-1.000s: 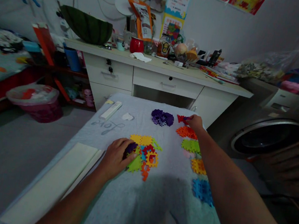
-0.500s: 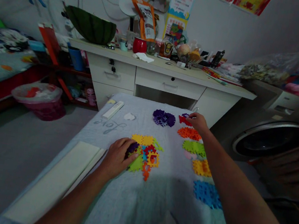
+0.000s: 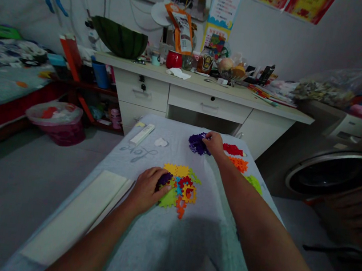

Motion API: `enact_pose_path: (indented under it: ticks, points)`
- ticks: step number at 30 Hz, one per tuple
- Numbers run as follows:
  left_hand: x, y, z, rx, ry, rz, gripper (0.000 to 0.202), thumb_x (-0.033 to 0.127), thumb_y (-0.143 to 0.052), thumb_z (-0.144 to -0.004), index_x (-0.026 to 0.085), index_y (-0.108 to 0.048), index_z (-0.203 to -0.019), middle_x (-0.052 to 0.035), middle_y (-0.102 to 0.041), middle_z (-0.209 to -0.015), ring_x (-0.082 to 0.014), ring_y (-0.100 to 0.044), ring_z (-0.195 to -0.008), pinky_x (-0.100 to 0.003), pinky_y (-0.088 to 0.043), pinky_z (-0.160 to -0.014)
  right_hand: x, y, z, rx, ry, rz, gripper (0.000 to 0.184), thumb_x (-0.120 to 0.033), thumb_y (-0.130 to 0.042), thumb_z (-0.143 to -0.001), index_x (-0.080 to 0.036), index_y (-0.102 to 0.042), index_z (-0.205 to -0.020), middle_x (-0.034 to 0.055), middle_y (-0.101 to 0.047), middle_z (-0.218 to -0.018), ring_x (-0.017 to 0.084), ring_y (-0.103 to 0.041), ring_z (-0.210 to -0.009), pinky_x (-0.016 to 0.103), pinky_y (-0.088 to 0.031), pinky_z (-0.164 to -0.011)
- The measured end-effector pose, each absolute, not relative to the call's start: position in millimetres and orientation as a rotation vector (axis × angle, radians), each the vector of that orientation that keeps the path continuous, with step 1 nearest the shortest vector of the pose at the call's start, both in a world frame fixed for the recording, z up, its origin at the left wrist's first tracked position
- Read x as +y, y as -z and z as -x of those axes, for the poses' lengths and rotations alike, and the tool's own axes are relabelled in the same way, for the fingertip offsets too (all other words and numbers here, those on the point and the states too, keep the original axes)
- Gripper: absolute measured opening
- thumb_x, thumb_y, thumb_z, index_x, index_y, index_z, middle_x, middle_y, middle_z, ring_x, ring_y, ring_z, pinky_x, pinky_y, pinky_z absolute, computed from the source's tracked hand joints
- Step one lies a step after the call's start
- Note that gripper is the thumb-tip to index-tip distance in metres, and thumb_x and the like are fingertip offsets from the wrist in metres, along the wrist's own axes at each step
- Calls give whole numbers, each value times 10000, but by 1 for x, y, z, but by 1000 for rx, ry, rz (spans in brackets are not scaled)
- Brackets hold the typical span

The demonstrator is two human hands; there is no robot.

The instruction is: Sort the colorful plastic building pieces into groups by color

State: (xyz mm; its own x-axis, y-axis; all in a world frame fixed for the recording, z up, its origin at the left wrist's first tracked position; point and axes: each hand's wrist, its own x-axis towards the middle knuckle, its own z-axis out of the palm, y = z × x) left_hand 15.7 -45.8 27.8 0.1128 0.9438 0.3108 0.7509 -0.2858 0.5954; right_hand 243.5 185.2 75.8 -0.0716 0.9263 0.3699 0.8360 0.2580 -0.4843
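My left hand [image 3: 149, 188] is curled around purple puzzle pieces [image 3: 164, 179], at the left side of a mixed heap. Yellow [image 3: 176, 170], lime green [image 3: 168, 198], red and orange puzzle pieces [image 3: 180, 208] lie loosely in that heap. Farther back, my right hand [image 3: 214, 143] pinches a purple puzzle piece at the right edge of the purple pile [image 3: 197, 143]; its fingertips partly hide the piece. Right of that hand lie a red pile [image 3: 233, 149], an orange pile [image 3: 238, 164] and a green pile [image 3: 255, 184], the last partly behind my right forearm.
A cloth [image 3: 137, 255] covers the table. Long white boxes [image 3: 78, 215] lie along its left edge, and a small white box [image 3: 142, 134] sits at the back left. Beyond stands a white desk [image 3: 187, 89] with jars and bags. A washing machine [image 3: 335, 161] is at right.
My right hand has moved left from beside the red pile to the purple pile. My right forearm now covers the yellow and blue piles. The left hand stays at the heap.
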Motion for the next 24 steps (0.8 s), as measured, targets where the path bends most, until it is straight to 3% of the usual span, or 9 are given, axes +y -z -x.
enact_pose_path:
  ticks: [10, 18, 24]
  points:
    - [-44, -25, -14, 1658, -941, -2117, 390, 432, -582, -858, 207, -604, -1176, -99, -631, -1193, -284, -568, -1126, -447, -442, -969, 165, -81, -233, -1956, -208, 1590, 197, -119, -562, -797, -166, -687, -941, 72, -655, -1021, 187, -601, -958, 309, -439, -927]
    - [-45, -22, -14, 1650, -986, -2144, 448, 439, -586, -850, 200, -575, -1228, -117, -569, -1338, -303, -515, -1229, -478, -397, -1042, 92, -78, -238, -2273, -604, 1275, 172, -186, -605, -809, -163, -679, -962, 41, -699, -920, 160, -623, -822, 272, -469, -768]
    - [-47, -26, -15, 1627, -956, -2168, 448, 423, -612, -829, 217, -572, -1224, -105, -608, -1293, -299, -544, -1194, -475, -411, -1019, 60, -57, -220, -2510, -510, 1361, 362, -211, -668, -784, -131, -652, -1137, 114, -655, -1131, 198, -592, -990, 311, -431, -904]
